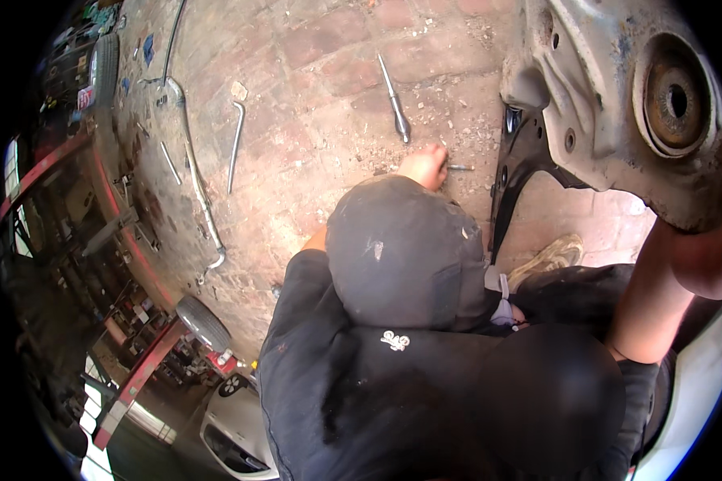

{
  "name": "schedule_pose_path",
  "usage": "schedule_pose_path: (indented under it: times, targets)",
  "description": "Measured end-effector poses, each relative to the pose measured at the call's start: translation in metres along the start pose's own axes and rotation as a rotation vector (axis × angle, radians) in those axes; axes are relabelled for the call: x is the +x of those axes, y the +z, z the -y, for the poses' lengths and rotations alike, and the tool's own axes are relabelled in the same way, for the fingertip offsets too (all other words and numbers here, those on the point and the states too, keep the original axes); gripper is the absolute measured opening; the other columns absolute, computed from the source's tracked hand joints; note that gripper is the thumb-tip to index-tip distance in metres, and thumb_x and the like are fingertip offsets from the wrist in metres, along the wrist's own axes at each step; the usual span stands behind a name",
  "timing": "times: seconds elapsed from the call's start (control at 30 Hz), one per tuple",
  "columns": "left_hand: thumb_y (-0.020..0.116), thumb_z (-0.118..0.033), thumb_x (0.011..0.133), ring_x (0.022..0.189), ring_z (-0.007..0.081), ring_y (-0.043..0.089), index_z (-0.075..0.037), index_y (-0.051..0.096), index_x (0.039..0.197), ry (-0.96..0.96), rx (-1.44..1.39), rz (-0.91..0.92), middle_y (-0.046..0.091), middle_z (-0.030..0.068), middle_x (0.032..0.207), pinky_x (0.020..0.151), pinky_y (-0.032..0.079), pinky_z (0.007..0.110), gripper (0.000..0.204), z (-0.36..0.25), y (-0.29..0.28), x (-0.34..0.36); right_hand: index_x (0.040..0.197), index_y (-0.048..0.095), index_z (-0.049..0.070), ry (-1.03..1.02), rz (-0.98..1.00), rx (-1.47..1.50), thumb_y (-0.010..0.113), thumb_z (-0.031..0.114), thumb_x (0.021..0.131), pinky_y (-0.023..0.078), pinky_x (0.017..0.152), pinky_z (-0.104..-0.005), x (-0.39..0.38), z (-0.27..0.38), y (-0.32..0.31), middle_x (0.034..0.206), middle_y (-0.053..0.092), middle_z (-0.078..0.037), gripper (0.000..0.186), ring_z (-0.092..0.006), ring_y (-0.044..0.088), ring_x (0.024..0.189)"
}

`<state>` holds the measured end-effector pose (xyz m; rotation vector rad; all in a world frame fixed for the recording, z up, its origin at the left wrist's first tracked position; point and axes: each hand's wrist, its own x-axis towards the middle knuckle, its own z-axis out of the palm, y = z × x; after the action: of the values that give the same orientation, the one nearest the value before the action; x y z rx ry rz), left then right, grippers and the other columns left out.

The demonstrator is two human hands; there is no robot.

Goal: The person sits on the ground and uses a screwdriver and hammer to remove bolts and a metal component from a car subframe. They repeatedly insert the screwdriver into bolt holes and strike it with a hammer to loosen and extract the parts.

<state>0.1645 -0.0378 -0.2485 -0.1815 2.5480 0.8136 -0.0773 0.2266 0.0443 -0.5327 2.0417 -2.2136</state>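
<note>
Neither of my hands is plainly in view. A co-worker in a dark cap (401,248) and dark shirt crouches below me, their left hand (429,164) at the floor beside a short metal rod (462,167); whether it grips the rod is unclear. Above that hand lies a pointed tool with a bulbous end (397,112). At the upper right is a large worn metal part (586,88) with a rusty round centre (666,120). The co-worker's bare arm (650,297) rises beside it; fingertips show at the part's right edge, partly cut off by the rim.
The brick floor (313,96) holds a bent rod (234,144), a straight bar (171,164) and a long curved pipe (192,176). At the left are red frames (136,385), tyres (202,321) and a pale car (225,425). A pale panel (690,401) stands at lower right.
</note>
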Motion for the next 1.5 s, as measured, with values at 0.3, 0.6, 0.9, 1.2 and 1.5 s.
schedule_pose_path:
  times: [0.3, 0.6, 0.9, 1.2, 1.5]
  targets:
    - [0.071, -0.020, 0.082, 0.093, 0.0391, 0.064, -0.003, 0.061, 0.102, 0.234, -0.024, 0.103, 0.060, 0.0182, 0.099, 0.080, 0.053, 0.049, 0.028, 0.005, -0.005, 0.014, 0.138, 0.046, -0.009, -0.022, -0.068, 0.042, 0.052, 0.023, 0.087, 0.041, 0.112, -0.0529, 0.004, 0.004, -0.001, 0.140, 0.048, -0.033, 0.060, -0.0467, 0.047, 0.132]
    - [0.064, -0.015, 0.093, 0.092, 0.0221, 0.063, -0.001, 0.064, 0.119, 0.575, -0.532, -0.093, 0.065, 0.0135, 0.103, 0.080, 0.051, 0.034, 0.029, -0.080, -0.186, 0.044, 0.137, 0.048, -0.010, -0.029, -0.107, 0.083, 0.050, 0.022, 0.088, 0.042, 0.111, -0.0500, 0.015, 0.011, 0.011, 0.137, 0.052, -0.032, 0.058, -0.0434, 0.051, 0.129]
    - [0.065, -0.021, 0.096, 0.080, 0.0252, 0.064, 0.004, 0.062, 0.116, 0.530, -0.523, 0.033, 0.067, 0.0170, 0.094, 0.072, 0.051, 0.037, 0.031, -0.137, -0.223, 0.035, 0.143, 0.042, -0.010, -0.146, 0.108, -0.015, 0.053, 0.024, 0.083, 0.033, 0.118, -0.0487, 0.034, 0.030, 0.082, 0.145, 0.045, -0.035, 0.070, -0.0433, 0.044, 0.139]
    - [0.061, -0.025, 0.101, 0.074, 0.0159, 0.060, 0.003, 0.064, 0.114, 0.293, -0.567, 0.268, 0.068, 0.0106, 0.082, 0.067, 0.049, 0.037, 0.031, -0.159, -0.247, 0.036, 0.134, 0.048, -0.007, -0.322, 0.153, 0.089, 0.066, 0.023, 0.080, 0.044, 0.102, -0.0329, 0.038, 0.023, 0.094, 0.128, 0.058, -0.015, 0.064, -0.0201, 0.056, 0.116]
    - [0.062, -0.027, 0.100, 0.071, 0.0255, 0.064, 0.001, 0.063, 0.109, 0.487, -0.418, 0.099, 0.067, 0.0134, 0.078, 0.069, 0.050, 0.042, 0.030, -0.152, -0.230, 0.028, 0.120, 0.058, -0.008, -0.451, 0.078, -0.142, 0.055, 0.006, 0.072, 0.046, 0.097, -0.0355, 0.040, 0.023, 0.097, 0.110, 0.063, -0.020, 0.050, -0.0247, 0.060, 0.106]
